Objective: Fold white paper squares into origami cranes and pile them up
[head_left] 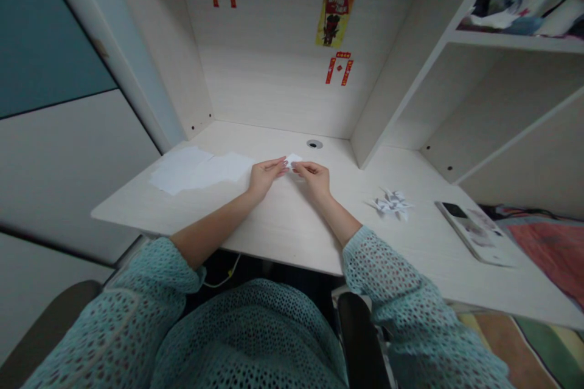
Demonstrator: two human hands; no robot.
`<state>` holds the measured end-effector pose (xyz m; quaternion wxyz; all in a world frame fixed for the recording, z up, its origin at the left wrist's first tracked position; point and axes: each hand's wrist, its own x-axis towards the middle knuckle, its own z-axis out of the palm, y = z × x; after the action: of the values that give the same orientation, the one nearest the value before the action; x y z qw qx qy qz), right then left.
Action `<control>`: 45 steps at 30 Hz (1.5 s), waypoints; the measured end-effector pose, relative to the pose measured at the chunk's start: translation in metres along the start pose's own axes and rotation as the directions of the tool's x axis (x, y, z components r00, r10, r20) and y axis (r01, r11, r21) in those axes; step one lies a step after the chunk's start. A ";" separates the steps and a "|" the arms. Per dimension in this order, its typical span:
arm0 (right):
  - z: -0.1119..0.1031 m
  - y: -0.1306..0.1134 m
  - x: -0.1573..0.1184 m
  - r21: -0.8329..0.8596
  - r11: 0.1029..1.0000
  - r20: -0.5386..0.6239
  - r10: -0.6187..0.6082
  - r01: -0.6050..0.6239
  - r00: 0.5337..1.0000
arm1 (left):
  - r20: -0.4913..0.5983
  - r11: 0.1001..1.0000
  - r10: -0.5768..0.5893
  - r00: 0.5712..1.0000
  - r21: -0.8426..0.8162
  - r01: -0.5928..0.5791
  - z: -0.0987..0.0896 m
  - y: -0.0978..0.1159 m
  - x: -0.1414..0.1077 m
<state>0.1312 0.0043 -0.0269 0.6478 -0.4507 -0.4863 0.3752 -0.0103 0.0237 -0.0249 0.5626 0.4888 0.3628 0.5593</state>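
A small folded piece of white paper point(292, 159) is held above the desk between both hands. My left hand point(266, 175) pinches its left side with the fingertips. On its right side, my right hand point(314, 177) grips it between thumb and fingers. White paper sheets point(189, 170) lie spread to the left of my left hand. Several folded white paper pieces with pointed ends point(392, 203) sit in a small heap to the right of my right forearm.
The white desk point(283, 225) has a round cable hole point(314, 144) near its back panel. A phone-like white device point(474, 232) lies at the right. An upright divider point(396, 73) stands behind the heap. A black armrest point(360, 337) is below the desk edge.
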 end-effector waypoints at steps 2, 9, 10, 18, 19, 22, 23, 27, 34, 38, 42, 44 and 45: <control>0.000 0.001 0.000 0.015 1.000 -0.021 0.017 -0.017 1.000 | -0.017 1.000 0.017 1.000 -0.014 -0.017 0.001 0.000 -0.001; -0.001 0.005 0.001 0.052 0.998 -0.005 0.019 -0.018 1.000 | -0.044 0.999 0.041 0.998 0.002 -0.041 0.001 0.002 -0.002; -0.001 0.004 0.001 0.049 0.999 -0.006 0.014 -0.014 1.000 | -0.036 0.999 0.034 0.999 0.011 -0.034 0.001 0.003 -0.002; 0.000 -0.001 -0.001 0.014 1.000 0.013 -0.003 0.003 1.000 | -0.026 0.999 0.013 1.000 0.035 -0.012 0.002 0.007 -0.004; 0.001 0.000 -0.001 0.012 1.000 0.016 -0.005 0.005 1.000 | -0.027 0.999 0.010 1.000 0.034 -0.009 0.002 0.007 -0.004; 0.001 0.001 0.000 0.015 1.000 0.019 -0.008 0.008 1.000 | -0.029 0.999 0.009 1.000 0.036 -0.008 0.001 0.006 -0.003; 0.001 0.002 0.000 0.014 1.000 0.019 -0.008 0.008 1.000 | -0.028 0.999 0.010 1.000 0.039 -0.009 0.001 0.006 -0.003; 0.001 0.002 0.000 -0.005 1.000 0.019 -0.001 0.002 1.000 | -0.023 0.999 0.022 0.999 0.049 -0.021 0.002 0.005 -0.003; 0.001 0.000 -0.001 -0.026 1.000 0.032 -0.006 0.007 0.999 | -0.041 0.998 0.027 0.999 0.058 -0.024 0.002 0.007 -0.005; 0.002 -0.002 -0.002 0.019 1.000 0.033 -0.009 0.008 0.999 | -0.047 0.997 0.036 0.998 0.074 -0.032 0.001 0.007 -0.004; 0.003 -0.003 -0.002 0.074 0.997 0.026 0.015 -0.017 1.000 | -0.047 0.996 0.039 0.998 0.076 -0.035 0.001 0.006 -0.004; 0.003 -0.003 -0.001 0.085 0.996 0.027 0.036 -0.039 0.999 | -0.043 0.996 0.035 0.998 0.082 -0.031 0.001 0.006 -0.004; 0.002 -0.003 -0.001 0.089 0.995 0.026 0.048 -0.050 0.998 | -0.043 0.996 0.031 0.999 0.084 -0.027 0.001 0.006 -0.004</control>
<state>0.1288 0.0028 -0.0239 0.6520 -0.4285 -0.4655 0.4179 -0.0112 0.0193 -0.0189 0.5256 0.5045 0.3909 0.5625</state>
